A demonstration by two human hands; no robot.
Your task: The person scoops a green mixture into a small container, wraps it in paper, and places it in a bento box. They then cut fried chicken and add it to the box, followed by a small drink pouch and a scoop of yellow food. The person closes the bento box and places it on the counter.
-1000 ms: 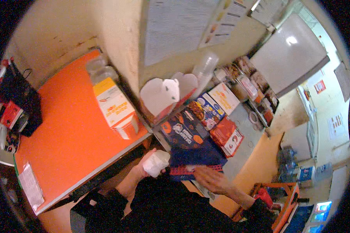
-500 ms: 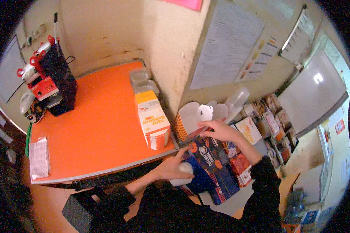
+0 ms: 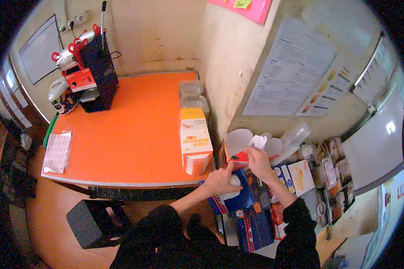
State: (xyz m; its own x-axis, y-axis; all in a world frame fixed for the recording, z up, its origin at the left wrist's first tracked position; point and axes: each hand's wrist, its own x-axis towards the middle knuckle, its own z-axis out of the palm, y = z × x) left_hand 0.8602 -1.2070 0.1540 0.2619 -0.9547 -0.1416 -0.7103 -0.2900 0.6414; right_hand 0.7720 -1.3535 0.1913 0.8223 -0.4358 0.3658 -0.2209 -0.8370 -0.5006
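My left hand (image 3: 216,183) is closed around a small white rounded object (image 3: 231,193), whose kind I cannot make out. Its index finger reaches up to a flat red piece with a pale edge (image 3: 239,158), probably card or a packet. From the other side, my right hand (image 3: 258,164) pinches that red piece. Just behind it stand white paper containers (image 3: 238,140) with orange edges, nested in a stack. Dark blue printed boxes (image 3: 255,232) lie below both hands.
An orange-topped table (image 3: 125,134) on the left bears a stack of white-and-orange cartons (image 3: 195,139), clear plastic tubs (image 3: 191,93), a red-and-black machine (image 3: 87,74) and silvery sheets (image 3: 58,152). A black stool (image 3: 92,223) stands below. Clear cups (image 3: 293,139) lie beside the wall.
My right hand has drawn the red piece out from beside the paper containers. Both hands are now close together, the left index finger meeting the red piece. The view has swung left.
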